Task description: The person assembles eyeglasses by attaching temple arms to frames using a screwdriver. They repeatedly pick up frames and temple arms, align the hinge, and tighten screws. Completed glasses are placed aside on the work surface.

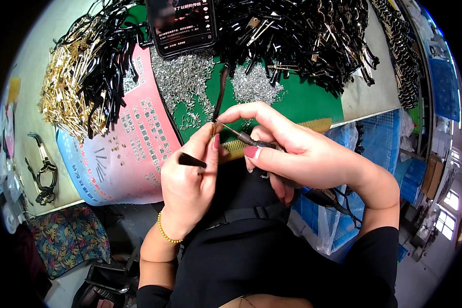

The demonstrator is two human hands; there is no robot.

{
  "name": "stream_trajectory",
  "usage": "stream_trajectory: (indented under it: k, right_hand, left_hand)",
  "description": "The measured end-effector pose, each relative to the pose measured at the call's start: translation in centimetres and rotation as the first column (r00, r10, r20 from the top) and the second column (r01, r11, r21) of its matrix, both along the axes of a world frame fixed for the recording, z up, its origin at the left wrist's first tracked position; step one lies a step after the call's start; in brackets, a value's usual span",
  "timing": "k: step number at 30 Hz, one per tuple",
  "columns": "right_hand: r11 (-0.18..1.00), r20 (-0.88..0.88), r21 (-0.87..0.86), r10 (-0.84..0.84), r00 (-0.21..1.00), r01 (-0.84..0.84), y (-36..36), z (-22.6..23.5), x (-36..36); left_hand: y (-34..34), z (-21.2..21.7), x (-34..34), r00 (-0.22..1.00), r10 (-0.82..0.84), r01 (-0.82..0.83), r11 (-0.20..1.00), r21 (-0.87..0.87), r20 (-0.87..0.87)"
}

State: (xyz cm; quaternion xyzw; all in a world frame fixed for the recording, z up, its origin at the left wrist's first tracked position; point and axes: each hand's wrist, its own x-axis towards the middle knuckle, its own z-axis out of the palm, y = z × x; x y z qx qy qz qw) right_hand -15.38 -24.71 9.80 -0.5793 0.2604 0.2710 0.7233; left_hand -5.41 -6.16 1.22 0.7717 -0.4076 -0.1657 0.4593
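My left hand (187, 182) is closed, thumb and fingers pinching a small eyeglass part with a dark temple (192, 160), whose black end sticks out past the knuckles. A second slim dark arm (222, 92) reaches away from the fingertips; whether it belongs to the same piece I cannot tell. My right hand (297, 154) is wrapped round a dark screwdriver (249, 139), its thin tip pointing left at the pinched part. The right index finger bends over to the part beside the tip. Much of the screwdriver's body is hidden by the palm.
Beyond my hands lie heaps of small silver screws (185, 77) and finer silver bits (255, 84) on a green mat (313, 97). A phone (182, 25) stands behind them. Black temples (292, 41) and gold metal parts (69, 82) are piled around. A blue crate (344, 226) sits below right.
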Motion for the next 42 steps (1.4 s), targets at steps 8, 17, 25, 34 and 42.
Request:
stream_trajectory:
  k: [8, 17, 25, 34, 42]
  right_hand:
    - [0.953, 0.3, -0.3, 0.059, 0.952, 0.035, 1.0, -3.5, -3.1]
    - [0.134, 0.437, -0.899, 0.178, 0.882, 0.418, -6.3, 2.7, 0.2]
    - [-0.361, 0.302, -0.867, 0.168, 0.938, 0.343, -14.8, 6.9, 11.4]
    - [-0.439, 0.134, -0.883, 0.105, 0.985, 0.166, -24.1, 8.2, 11.5]
    - [-0.417, 0.429, -0.699, 0.406, 0.807, 0.581, -10.8, 8.2, 7.8]
  left_hand:
    - [-0.4, -1.5, 0.8, 0.872, -0.171, 0.211, 0.977, -0.038, 0.46]
    - [4.0, -2.9, 5.4, 0.939, 0.345, -0.321, 0.875, -0.363, 0.002]
    - [3.5, -2.9, 6.4, 0.889, 0.256, -0.41, 0.816, -0.408, -0.38]
    - [3.1, -2.6, 6.3, 0.932, 0.237, -0.34, 0.834, -0.434, -0.274]
    - [4.4, -2.2, 6.4, 0.884, 0.271, -0.45, 0.71, -0.541, -0.38]
